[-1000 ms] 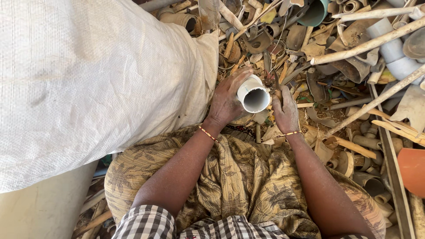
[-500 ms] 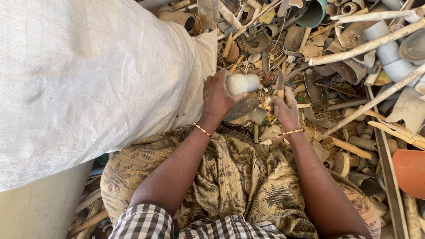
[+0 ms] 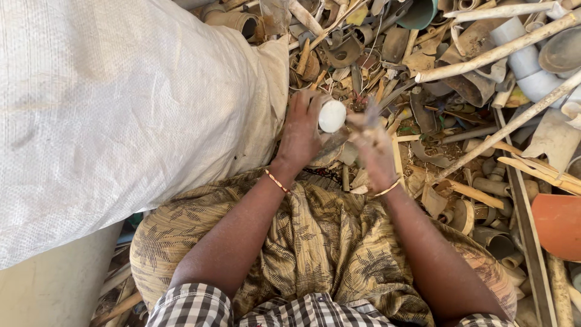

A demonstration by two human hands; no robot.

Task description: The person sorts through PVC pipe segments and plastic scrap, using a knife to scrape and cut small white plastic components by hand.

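The left hand (image 3: 301,134) is wrapped around a short white pipe piece (image 3: 331,115), with the fingers closed on it. The pipe piece sits up above the lap, just over the pile of scrap, and its round pale end faces the camera. The right hand (image 3: 374,148) is just beside it, but it is blurry, so I cannot tell if it is grasping something or not. A thin blurry thing pokes up from it. Both wrists wear thin bangles. Under the arms is a brown patterned cloth (image 3: 315,248) over the lap. On the left lies a big white woven sack (image 3: 121,115), full and bulging. All around the hands is a heap of broken pipe bits (image 3: 448,91), dirty and mixed up. Long pale sticks (image 3: 496,51) lie across the heap. An orange pot piece (image 3: 560,224) sits at the right edge.
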